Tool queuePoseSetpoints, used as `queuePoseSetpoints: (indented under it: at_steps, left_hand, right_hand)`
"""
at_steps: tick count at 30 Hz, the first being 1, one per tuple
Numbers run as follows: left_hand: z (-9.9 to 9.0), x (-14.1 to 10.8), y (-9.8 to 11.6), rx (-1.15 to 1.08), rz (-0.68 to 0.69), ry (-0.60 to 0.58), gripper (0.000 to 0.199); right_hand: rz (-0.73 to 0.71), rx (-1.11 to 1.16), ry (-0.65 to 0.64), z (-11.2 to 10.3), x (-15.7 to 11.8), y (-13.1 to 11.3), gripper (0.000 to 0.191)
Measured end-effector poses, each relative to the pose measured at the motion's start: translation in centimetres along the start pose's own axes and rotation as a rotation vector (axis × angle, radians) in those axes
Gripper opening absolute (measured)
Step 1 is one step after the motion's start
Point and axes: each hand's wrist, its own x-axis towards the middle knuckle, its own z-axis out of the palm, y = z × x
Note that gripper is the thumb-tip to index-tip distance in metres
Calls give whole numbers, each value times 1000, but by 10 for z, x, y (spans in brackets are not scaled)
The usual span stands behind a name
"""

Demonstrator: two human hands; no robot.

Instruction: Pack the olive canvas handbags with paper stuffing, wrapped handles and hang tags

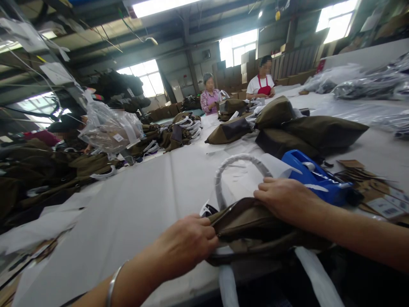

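Hands (191,239) (286,198) nearly closed, gripping olive bag (252,221) at both ends of zippered opening.

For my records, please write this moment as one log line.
left hand: holds olive handbag's left end | right hand: holds far rim | zipper: open

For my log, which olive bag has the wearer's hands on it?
The nearest bag, below the arched grey handle: left hand and right hand hold its zippered mouth; the bags beyond lie apart.

Both forearms extended forward, converging
Left hand (188,238): palm down, fingers curled; right hand (283,198): fingers bent, wrist extended inward
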Motion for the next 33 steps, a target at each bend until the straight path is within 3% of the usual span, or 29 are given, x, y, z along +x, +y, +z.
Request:
queuePoseSetpoints:
  at_steps: [4, 6, 8, 10, 12, 13, 16, 18, 22, 23, 25, 26, 28, 33]
  left_hand:
    - [-11, -14, -14, 9, -186, -107, 17]
    - [-11, -12, -14, 49, -244, -102, 15]
    - [-9, -6, -5, 108, -304, 18, 17]
    - [-8, 5, 9, 103, -348, 219, 28]
    - [-8, 18, 24, -69, -350, 350, 33]
    - [-9, 26, 28, -207, -342, 344, 33]
    - [-10, 50, 29, -565, -277, 52, 39]
    - [-5, 65, 24, -616, -216, -171, 41]
    - [10, 95, 32, -392, -230, -365, 80]
    - [11, 101, 38, -327, -223, -438, 81]
    - [11, 110, 52, -239, -115, -558, 64]
    - [10, 113, 58, -218, -33, -565, 51]
    - [9, 114, 66, -195, 69, -470, 28]
    - [16, 114, 56, -129, -37, -344, 10]
  right_hand:
    - [3, -58, -49, -4, 2, 10, 13]
    - [37, -76, -73, -4, 5, 11, 11]
    - [90, -75, -98, -4, 7, 12, 14]
    - [123, -64, -113, -2, 7, 15, 18]
    - [122, -55, -107, -1, 5, 17, 18]
    - [114, -51, -95, -1, 4, 17, 18]
    - [76, -38, -51, -5, -4, 15, 18]
    - [58, -39, -25, -8, -10, 10, 18]
    - [70, -57, -1, -10, -17, 4, 18]
    - [92, -66, -3, -10, -16, 5, 18]
    - [176, -96, -5, -7, -12, 13, 20]
    - [232, -112, -4, -6, -9, 19, 21]
    - [346, -139, 7, -2, -3, 32, 22]
    - [484, -166, 40, 1, -3, 50, 27]
